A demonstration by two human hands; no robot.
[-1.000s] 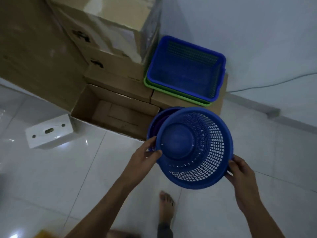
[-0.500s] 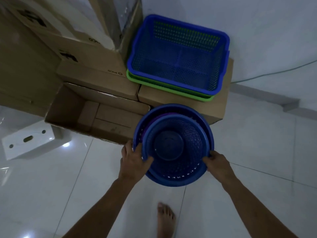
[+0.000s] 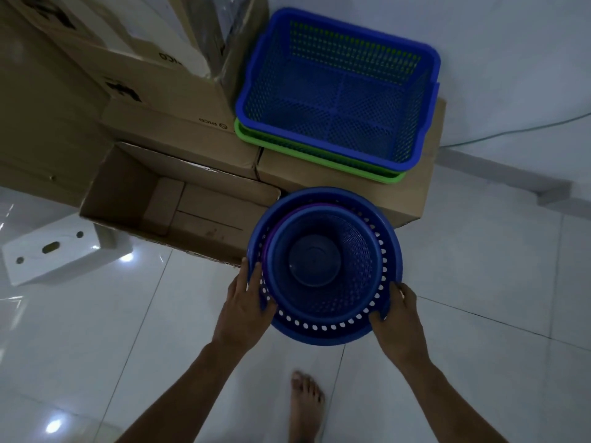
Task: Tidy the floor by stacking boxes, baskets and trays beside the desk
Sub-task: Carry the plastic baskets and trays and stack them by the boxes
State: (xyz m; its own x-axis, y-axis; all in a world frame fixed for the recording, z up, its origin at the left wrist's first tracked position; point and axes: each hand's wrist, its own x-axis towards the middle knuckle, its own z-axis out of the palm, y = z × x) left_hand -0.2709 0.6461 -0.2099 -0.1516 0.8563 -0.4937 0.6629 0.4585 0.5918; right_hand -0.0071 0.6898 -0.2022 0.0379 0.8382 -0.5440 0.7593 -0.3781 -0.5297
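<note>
Round blue basket (image 3: 323, 266): now dropped fully inside the larger blue and purple basket stack (image 3: 388, 238) on the floor, left hand (image 3: 244, 303) and right hand (image 3: 398, 314) gripping the rims; nesting apparently complete.

**Plastic baskets, cardboard boxes, glossy tile**

The round basket (image 3: 323, 270) is smooth blue plastic with perforated mesh walls and a solid base; a purple plastic rim shows just inside its outer bowl (image 3: 388, 238). The blue crate (image 3: 339, 91) is pierced plastic, and the green tray (image 3: 319, 156) under it is smooth plastic. The boxes (image 3: 179, 132) are matt brown cardboard. The floor (image 3: 479, 314) is glossy, reflective white tile.
</note>
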